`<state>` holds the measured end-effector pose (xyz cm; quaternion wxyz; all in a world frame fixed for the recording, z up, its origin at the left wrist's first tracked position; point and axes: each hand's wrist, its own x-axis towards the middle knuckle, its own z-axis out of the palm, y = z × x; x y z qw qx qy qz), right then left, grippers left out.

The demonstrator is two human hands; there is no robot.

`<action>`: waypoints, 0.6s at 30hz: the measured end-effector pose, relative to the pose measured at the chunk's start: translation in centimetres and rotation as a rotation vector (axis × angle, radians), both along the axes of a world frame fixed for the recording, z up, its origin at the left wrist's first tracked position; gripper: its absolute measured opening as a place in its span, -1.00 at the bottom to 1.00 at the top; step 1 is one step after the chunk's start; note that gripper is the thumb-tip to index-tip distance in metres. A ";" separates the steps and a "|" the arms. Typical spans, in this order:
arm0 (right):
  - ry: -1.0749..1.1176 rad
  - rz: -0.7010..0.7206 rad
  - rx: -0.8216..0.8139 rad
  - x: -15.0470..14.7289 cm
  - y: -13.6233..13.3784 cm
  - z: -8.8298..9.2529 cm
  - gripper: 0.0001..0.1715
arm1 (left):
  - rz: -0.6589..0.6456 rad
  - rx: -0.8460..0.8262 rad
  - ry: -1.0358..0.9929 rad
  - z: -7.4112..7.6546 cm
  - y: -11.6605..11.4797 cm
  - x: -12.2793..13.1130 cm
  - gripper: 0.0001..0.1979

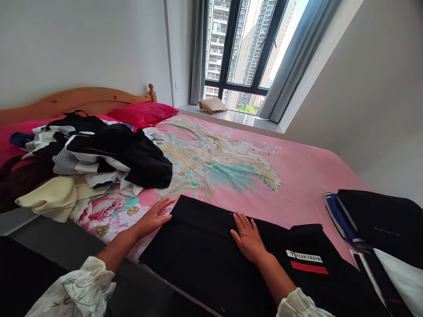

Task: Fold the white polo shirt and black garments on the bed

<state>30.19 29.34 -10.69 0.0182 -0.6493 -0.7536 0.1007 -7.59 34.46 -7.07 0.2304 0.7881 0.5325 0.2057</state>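
A black garment (198, 242) lies spread flat along the near side of the bed. Its right part carries a white "7 PEAK TRAIN" label and a red bar. My right hand (246, 235) rests palm down on its upper middle, fingers stretched out. At the garment's upper left corner is my left hand (158, 215), fingers extended and thumb apart, touching or very close to the edge. Neither hand grips the cloth. The garment's lower right part runs under my right forearm and out of view.
A loose heap of clothes (115, 149) covers the bed's left side, near a red pillow (145, 112). Folded dark clothes (383, 220) are stacked at the right. A pink floral bedsheet (304, 171) covers the bed. A beige folded item (212, 105) sits on the windowsill.
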 end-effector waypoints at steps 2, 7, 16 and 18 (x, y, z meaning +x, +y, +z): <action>-0.006 0.002 0.007 -0.1 0.0 0.0 -0.29 | -0.024 0.087 0.110 0.3 -1.3 0.8 -0.43; -0.019 -0.010 -0.028 -0.2 -0.1 0.4 -0.29 | -0.084 0.028 0.345 0.1 -3.6 1.9 -0.43; 0.054 -0.076 0.016 -3.7 -0.7 1.6 -0.27 | -0.060 0.222 0.357 1.4 -3.2 7.7 -0.44; 0.082 -0.082 0.025 -4.1 -1.1 1.4 -0.25 | -0.090 0.172 0.399 0.4 -3.2 8.4 -0.41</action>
